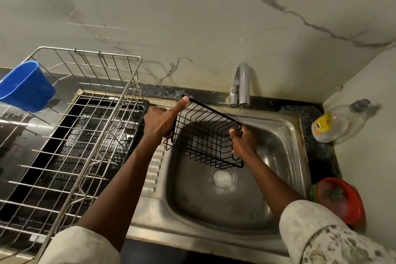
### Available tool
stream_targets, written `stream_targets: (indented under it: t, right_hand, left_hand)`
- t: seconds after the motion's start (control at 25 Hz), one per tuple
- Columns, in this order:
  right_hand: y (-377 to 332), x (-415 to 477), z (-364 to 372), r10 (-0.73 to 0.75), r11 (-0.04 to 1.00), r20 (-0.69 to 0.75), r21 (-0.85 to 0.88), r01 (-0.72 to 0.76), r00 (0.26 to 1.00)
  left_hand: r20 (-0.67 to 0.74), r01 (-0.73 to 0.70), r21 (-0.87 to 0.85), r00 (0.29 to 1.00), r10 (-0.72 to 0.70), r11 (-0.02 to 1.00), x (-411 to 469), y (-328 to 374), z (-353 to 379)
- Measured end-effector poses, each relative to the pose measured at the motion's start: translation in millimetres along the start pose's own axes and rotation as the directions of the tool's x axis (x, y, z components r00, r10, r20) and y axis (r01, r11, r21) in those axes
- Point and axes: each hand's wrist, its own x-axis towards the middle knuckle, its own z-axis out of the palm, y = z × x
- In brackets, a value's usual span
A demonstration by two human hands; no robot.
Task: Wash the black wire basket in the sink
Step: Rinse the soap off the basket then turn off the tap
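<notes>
I find my left hand (pixel 161 121) curled round the left end of the black wire basket (pixel 205 135), thumb laid straight along its far rim. My right hand (pixel 243 142) grips the right end, fingers wrapped on the wire. The basket is held tilted above the sink (pixel 278 135) at centre frame, over the drain (pixel 222 178). A thin stream from the tap (pixel 241 85) lands on the basket's right corner, beside the right hand. Left of frame: steel dish rack (pixel 75 135) carrying a blue cup (pixel 25 85). Right edge: soap bottle (pixel 338 122), red bowl (pixel 340 199).
</notes>
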Motion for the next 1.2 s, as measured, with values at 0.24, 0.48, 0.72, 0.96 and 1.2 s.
stream_targets:
  t: [0.24, 0.48, 0.72, 0.96, 1.2]
  right_hand:
    - [-3.8, -8.8, -11.4, 0.052, 0.991, 0.086, 0.115, -0.062, 0.995]
    - [-32.6, 11.6, -31.7, -0.207, 0.955, -0.109, -0.237, 0.177, 0.972]
    - [-74.7, 45.7, -41.9, -0.484, 0.812, -0.025, -0.386, 0.438, 0.875]
    - [-89.7, 70.7, -47.5, -0.326, 0.831, 0.476, -0.267, 0.487, 0.817]
    - [-93.3, 68.3, -68.5, -0.36, 0.929, 0.417, 0.075, 0.363, 0.835]
  left_hand:
    - [0.099, -0.029, 0.06, 0.995, 0.023, 0.998, 1.3, -4.4, -5.7]
    - [0.143, 0.085, -0.01, 0.986, -0.083, 0.996, 0.0, -34.8, -1.5]
    - [0.136, 0.151, -0.146, 0.982, -0.132, 0.978, 3.0, -37.2, -5.3]
    - [0.136, 0.13, -0.067, 0.983, -0.12, 0.989, 3.2, -41.5, -5.6]
    - [0.117, 0.108, -0.012, 0.987, -0.106, 0.994, -3.4, -41.4, -2.1]
